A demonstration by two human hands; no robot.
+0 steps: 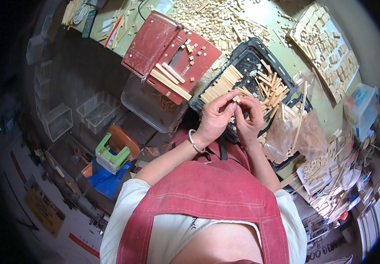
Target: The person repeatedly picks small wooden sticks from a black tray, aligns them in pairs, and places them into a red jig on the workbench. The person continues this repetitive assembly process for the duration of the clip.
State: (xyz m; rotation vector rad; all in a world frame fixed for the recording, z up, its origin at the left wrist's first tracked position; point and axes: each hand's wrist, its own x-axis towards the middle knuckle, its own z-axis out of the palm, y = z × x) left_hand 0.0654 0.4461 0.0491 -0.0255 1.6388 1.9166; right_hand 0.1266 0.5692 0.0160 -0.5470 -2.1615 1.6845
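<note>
Here, the left hand [215, 116] and right hand [250, 118] pinch a small, pale wooden block [236, 100]. Their clamped fingertips [231, 107] partly hide it.

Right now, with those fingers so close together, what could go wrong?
The small wooden piece held between the left hand and right hand might slip and get lost among the loose sticks in the black tray. The right forearm could also brush the clear plastic bag beside it.

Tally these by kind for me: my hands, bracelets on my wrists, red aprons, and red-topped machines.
Hands: 2, left hand and right hand
Bracelet: 1
Red apron: 1
Red-topped machine: 1
Total: 5
</note>
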